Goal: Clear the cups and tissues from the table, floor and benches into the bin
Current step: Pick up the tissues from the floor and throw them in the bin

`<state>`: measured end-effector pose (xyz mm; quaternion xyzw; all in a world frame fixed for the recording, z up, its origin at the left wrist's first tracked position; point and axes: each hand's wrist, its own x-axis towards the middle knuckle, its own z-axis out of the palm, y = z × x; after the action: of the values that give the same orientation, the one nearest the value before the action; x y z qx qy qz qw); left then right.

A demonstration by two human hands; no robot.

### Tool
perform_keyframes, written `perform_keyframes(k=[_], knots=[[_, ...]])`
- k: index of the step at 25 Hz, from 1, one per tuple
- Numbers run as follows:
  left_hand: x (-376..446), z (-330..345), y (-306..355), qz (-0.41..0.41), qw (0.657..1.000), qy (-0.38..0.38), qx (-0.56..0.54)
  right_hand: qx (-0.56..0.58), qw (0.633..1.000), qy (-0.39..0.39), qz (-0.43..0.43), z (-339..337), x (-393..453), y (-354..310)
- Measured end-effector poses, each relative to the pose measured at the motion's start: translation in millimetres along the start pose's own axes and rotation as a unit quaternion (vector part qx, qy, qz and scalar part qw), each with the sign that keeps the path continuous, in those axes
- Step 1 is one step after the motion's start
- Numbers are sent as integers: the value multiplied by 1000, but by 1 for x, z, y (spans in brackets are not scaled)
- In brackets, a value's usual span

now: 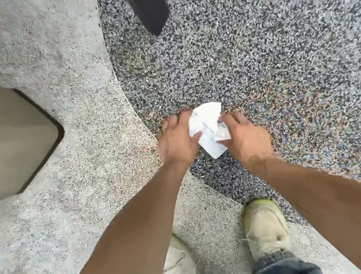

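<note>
Head view, crumpled tissue (207, 127) pinched between left hand (175, 141), right hand (245, 135)

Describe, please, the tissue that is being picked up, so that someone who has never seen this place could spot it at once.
Start at the curved seam where the pale speckled paving meets the darker pebbled ground. Just past that seam, ahead of the person's shoes, the left hand and right hand meet. Held between them is the tissue, crumpled and bright white, the only white thing against the grey stone.

Soft, even daylight, faint shadows, wide-angle bending at the edges, blur toward the left side.
</note>
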<state>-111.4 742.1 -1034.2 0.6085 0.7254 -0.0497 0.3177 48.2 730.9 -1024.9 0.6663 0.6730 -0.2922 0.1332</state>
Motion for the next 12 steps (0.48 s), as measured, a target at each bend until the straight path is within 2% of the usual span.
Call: perform_keyframes(k=[2,6,9,12], knots=[[-3,0,0,27,999,11,-15,31,999,-4,11,-4,-1,1],[-21,-29,7,-3,997,-3,-78,117,993,22,1,-39,-19,-5],[-50,-78,16,7,996,2,-93,131,990,28,-31,-88,-48,-27],[-96,-151,28,17,993,15,-118,169,985,3,-42,-156,-81,-61]])
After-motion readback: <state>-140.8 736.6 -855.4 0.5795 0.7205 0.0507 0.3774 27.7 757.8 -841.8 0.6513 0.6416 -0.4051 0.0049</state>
